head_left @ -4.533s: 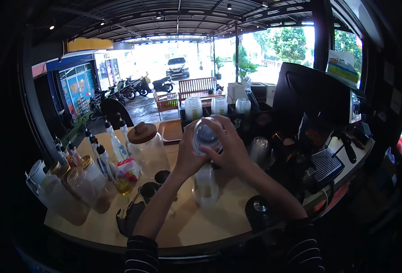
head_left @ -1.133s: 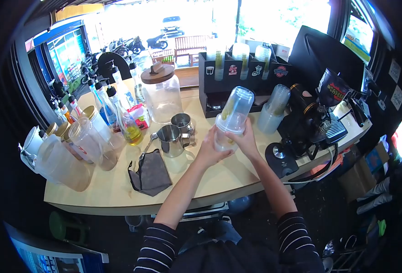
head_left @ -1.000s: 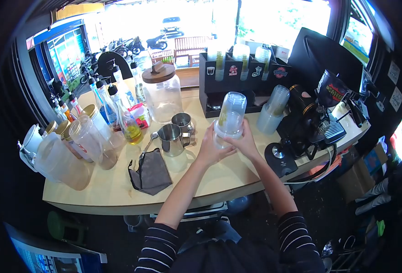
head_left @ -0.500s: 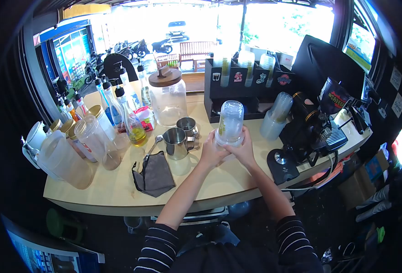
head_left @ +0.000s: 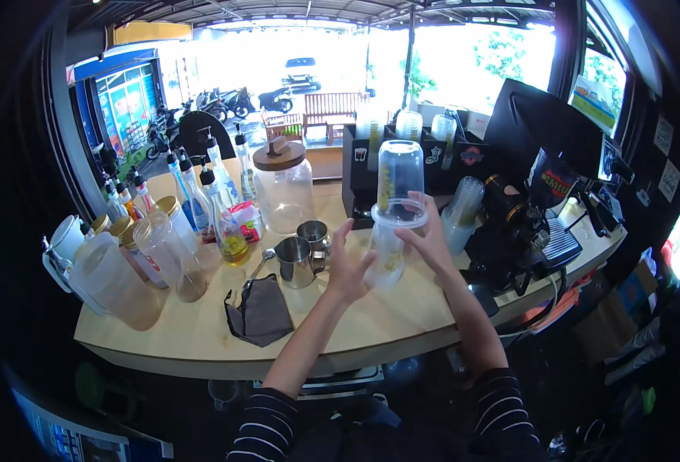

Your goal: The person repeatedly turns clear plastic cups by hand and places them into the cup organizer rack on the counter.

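Upside down in front of me is a clear plastic cup (head_left: 400,175) with yellowish print on its side. My right hand (head_left: 430,235) grips it around the rim. Directly below shows a second cloudy plastic cup (head_left: 387,260), also printed; whether it is nested, held or standing on the counter I cannot tell. To the left of these cups, my left hand (head_left: 347,269) has its fingers apart and holds nothing. Beyond that hand stand a steel milk pitcher (head_left: 295,263) and a smaller steel pitcher (head_left: 313,234).
A dark cloth (head_left: 260,310) and a spoon (head_left: 260,263) lie on the counter (head_left: 340,339). Pump bottles (head_left: 218,215), clear jugs (head_left: 116,285) and a lidded jar (head_left: 284,192) fill the left. On the right are stacked cups (head_left: 463,208), a cup rack (head_left: 359,169) and a coffee machine (head_left: 509,223).
The clear cup has risen higher, and more cup shows beneath its rim. My left hand has come off the cups and opened to the left. The camera view has tilted slightly upward.
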{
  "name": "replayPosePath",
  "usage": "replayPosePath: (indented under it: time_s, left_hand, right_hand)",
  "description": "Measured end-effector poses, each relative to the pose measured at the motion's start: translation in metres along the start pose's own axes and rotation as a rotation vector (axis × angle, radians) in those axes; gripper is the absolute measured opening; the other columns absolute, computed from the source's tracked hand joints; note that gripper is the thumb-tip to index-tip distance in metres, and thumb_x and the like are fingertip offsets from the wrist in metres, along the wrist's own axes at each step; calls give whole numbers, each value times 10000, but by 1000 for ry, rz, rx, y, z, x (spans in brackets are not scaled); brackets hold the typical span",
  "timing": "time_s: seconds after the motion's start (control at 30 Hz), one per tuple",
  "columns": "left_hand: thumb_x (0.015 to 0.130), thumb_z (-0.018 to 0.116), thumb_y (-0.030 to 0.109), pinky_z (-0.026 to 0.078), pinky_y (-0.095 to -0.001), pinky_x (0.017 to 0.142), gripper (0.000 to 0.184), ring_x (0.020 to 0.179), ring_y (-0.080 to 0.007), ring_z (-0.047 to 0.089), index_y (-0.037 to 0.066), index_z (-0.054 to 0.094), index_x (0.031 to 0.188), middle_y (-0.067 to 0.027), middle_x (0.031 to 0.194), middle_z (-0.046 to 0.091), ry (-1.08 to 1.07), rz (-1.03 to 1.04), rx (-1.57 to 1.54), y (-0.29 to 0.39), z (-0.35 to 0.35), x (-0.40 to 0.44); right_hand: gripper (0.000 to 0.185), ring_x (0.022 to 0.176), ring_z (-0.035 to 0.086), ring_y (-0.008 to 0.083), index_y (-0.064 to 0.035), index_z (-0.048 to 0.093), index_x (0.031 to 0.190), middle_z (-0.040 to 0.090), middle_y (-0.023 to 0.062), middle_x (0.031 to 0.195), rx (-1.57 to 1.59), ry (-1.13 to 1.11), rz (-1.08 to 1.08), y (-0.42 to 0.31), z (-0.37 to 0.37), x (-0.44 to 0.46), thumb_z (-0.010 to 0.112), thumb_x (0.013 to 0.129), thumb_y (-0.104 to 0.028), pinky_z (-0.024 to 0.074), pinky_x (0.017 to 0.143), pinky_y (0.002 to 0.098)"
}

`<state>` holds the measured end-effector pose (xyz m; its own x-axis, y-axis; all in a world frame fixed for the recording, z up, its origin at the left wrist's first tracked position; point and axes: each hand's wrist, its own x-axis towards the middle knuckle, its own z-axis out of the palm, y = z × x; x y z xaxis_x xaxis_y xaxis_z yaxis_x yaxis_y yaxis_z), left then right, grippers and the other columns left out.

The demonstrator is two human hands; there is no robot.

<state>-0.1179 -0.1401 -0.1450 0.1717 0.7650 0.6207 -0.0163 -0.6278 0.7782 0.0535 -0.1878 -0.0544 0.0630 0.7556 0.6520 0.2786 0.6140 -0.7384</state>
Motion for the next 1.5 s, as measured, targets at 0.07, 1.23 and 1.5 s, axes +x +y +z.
replayPosePath:
  time_s: [0.07, 1.23, 1.5]
  left_hand:
    - [727, 700, 421, 258, -433, 1051, 850, 1289, -279, 317, 45, 277, 1361, -149, 1367, 337, 63, 13, -132, 18, -10, 15]
    - [782, 710, 257, 523, -324, 834, 619, 1023, -175, 546, 32, 384, 1257, -90, 1123, 508, -43, -50, -548, 70, -64, 11]
    - [799, 698, 225, 536, -292, 771, 564, 1013, -181, 561, 33, 405, 1241, -103, 1115, 529, 107, -141, -719, 65, -35, 17]
  right_hand:
    - [767, 1103, 485, 204, -19, 390, 1245, 516, 112, 1133, -48, -105, 2, -21, -12, 0, 800, 637, -245, 369, 958, 335]
    - [336, 918, 634, 185, 50, 519, 1193, 663, 118, 932, 274, -211, 15, -41, 32, -26, 425, 968, -181, 475, 839, 279]
    - [326, 973, 604, 159, 48, 523, 1194, 663, 116, 970, 305, -255, 31, -34, 24, -22, 430, 966, -167, 446, 869, 269]
